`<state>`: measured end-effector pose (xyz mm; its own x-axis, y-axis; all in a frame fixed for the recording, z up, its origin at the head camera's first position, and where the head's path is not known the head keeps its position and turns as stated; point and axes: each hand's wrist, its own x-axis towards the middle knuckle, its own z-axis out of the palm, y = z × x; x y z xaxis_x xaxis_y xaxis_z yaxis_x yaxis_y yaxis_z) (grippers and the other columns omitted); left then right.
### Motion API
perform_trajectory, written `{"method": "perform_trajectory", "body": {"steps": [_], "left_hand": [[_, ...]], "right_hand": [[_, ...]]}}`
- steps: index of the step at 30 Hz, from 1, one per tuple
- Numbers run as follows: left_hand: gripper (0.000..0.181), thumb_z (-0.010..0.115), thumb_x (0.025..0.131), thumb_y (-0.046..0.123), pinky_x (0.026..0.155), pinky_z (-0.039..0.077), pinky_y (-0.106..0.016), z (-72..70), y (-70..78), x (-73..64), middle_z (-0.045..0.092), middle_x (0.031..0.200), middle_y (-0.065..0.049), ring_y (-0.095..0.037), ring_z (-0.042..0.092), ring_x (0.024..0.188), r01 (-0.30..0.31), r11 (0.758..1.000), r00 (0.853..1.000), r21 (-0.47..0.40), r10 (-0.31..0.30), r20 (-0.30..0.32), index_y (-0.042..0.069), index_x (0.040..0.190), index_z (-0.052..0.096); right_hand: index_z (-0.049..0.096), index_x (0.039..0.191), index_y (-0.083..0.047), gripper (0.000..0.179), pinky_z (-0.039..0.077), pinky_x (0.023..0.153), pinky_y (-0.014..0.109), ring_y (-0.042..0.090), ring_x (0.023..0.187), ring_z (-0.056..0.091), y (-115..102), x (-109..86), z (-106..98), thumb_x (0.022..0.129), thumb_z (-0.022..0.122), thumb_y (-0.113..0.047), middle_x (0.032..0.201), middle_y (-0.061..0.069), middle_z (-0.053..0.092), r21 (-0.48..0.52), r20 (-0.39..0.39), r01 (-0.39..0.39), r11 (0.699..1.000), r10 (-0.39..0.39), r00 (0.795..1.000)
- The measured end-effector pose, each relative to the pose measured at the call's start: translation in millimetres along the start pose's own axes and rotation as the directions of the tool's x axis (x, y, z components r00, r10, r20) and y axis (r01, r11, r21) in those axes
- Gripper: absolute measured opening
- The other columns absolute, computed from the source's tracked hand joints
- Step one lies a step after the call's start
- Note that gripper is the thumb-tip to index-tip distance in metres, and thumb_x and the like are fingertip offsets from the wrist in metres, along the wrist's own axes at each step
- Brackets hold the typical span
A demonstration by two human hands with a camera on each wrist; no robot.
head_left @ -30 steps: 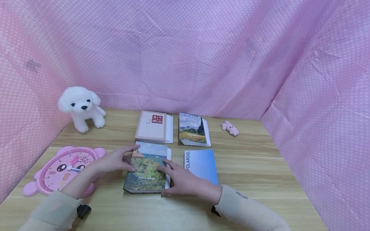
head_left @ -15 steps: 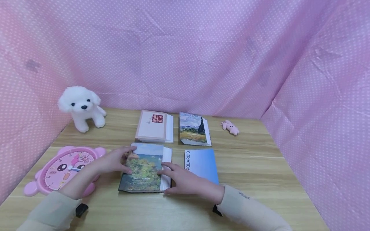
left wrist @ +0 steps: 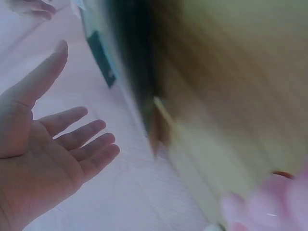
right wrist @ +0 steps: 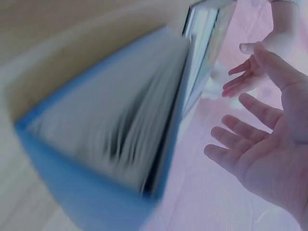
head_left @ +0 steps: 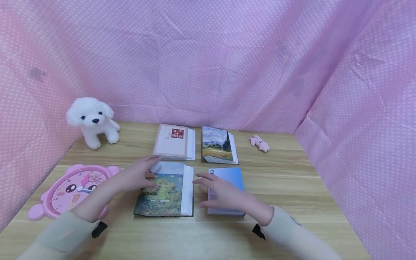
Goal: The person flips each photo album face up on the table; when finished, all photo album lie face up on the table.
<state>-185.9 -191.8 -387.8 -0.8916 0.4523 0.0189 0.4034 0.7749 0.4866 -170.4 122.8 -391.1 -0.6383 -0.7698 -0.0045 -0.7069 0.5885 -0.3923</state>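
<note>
A photo album with a painted garden cover (head_left: pixel 165 191) lies on the table at the front. Over its left part hovers my left hand (head_left: pixel 138 175), fingers spread and relaxed; the left wrist view shows nothing in the palm. My right hand (head_left: pixel 224 193) hangs above the blue POLAROID album (head_left: pixel 232 177), hiding part of its cover, and its fingers point toward the garden album without touching it. In the right wrist view the blue album's page edges (right wrist: pixel 125 125) fan out below the open palm.
Behind lie a cream album with red characters (head_left: pixel 172 142) and a landscape-cover album (head_left: pixel 217 146). A pink clock (head_left: pixel 65 191) sits left, a white plush dog (head_left: pixel 92 122) stands at the back left, a small pink plush (head_left: pixel 259 143) lies right. Pink dotted cloth (head_left: pixel 208 65) encloses the table.
The garden album shifted slightly left between the first two frames, then stayed. My hands have since let go of it: the left lifted over its cover, the right moved right over the blue album.
</note>
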Motion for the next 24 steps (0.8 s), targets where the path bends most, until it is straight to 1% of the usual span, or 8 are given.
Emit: {"method": "perform_trajectory", "body": {"steps": [3,6,11,14,18,21,24], "left_hand": [[0.089,0.082,0.071,0.027,0.104,0.036,-0.056,-1.7,12.4,8.5,0.035,0.145,-0.026,-0.042,0.047,0.122,-0.022,0.999,1.0,0.035,0.022,-0.01,-0.002,0.142,0.037],[0.09,0.082,0.071,0.031,0.107,0.032,-0.057,-2.0,25.4,17.9,0.037,0.146,-0.022,-0.042,0.038,0.13,-0.045,0.997,0.999,0.066,0.046,-0.014,0.001,0.143,0.036],[0.089,0.081,0.073,0.031,0.108,0.032,-0.054,0.2,47.1,31.7,0.038,0.146,-0.02,-0.039,0.036,0.133,-0.083,0.995,0.997,0.06,0.083,0.006,0.004,0.145,0.035],[0.089,0.08,0.074,0.032,0.109,0.033,-0.051,3.6,58.6,40.5,0.037,0.147,-0.018,-0.036,0.035,0.134,-0.104,0.993,0.994,0.056,0.103,0.019,0.005,0.146,0.034],[0.091,0.079,0.075,0.037,0.11,0.034,-0.048,11.5,70.4,55.0,0.035,0.149,-0.015,-0.033,0.034,0.136,-0.112,0.991,0.993,0.074,0.109,0.035,0.009,0.147,0.032],[0.092,0.079,0.074,0.04,0.109,0.034,-0.047,19.1,76.8,66.2,0.035,0.149,-0.014,-0.031,0.034,0.136,-0.118,0.989,0.992,0.083,0.114,0.048,0.012,0.148,0.031],[0.092,0.078,0.074,0.041,0.11,0.034,-0.046,26.3,82.9,76.3,0.034,0.15,-0.013,-0.03,0.035,0.136,-0.15,0.986,0.987,0.074,0.146,0.061,0.012,0.148,0.031]], "right_hand": [[0.047,0.137,-0.016,0.067,0.042,0.104,0.045,0.027,0.134,0.038,7,-7.6,-9,0.08,0.074,-0.038,0.149,0.008,0.037,0.018,-0.026,0.004,1.0,-0.004,1.0],[0.048,0.136,-0.016,0.067,0.041,0.105,0.045,0.028,0.133,0.04,16,-14.5,-16,0.079,0.076,-0.036,0.148,0.009,0.039,0.014,-0.056,0.015,1.0,-0.014,0.998],[0.048,0.138,-0.018,0.07,0.043,0.103,0.043,0.026,0.131,0.044,29,-26.6,-25,0.078,0.077,-0.038,0.148,0.006,0.039,-0.005,-0.095,0.015,1.0,-0.015,0.995],[0.049,0.136,-0.015,0.07,0.043,0.103,0.043,0.025,0.13,0.044,37,-35.9,-29,0.076,0.078,-0.037,0.147,0.003,0.039,-0.007,-0.121,0.009,1.0,-0.01,0.993],[0.049,0.135,-0.013,0.07,0.039,0.106,0.044,0.025,0.133,0.041,48,-49.9,-32,0.076,0.079,-0.035,0.148,0.003,0.038,0.017,-0.136,-0.009,1.0,0.011,0.991],[0.048,0.136,-0.012,0.071,0.037,0.107,0.046,0.025,0.134,0.039,56,-59.5,-33,0.076,0.079,-0.033,0.149,0.004,0.037,0.05,-0.136,-0.034,0.998,0.04,0.99],[0.045,0.139,-0.014,0.074,0.036,0.108,0.048,0.027,0.135,0.037,63,-68.0,-34,0.076,0.079,-0.033,0.149,0.008,0.037,0.073,-0.128,-0.064,0.995,0.073,0.989]]}}
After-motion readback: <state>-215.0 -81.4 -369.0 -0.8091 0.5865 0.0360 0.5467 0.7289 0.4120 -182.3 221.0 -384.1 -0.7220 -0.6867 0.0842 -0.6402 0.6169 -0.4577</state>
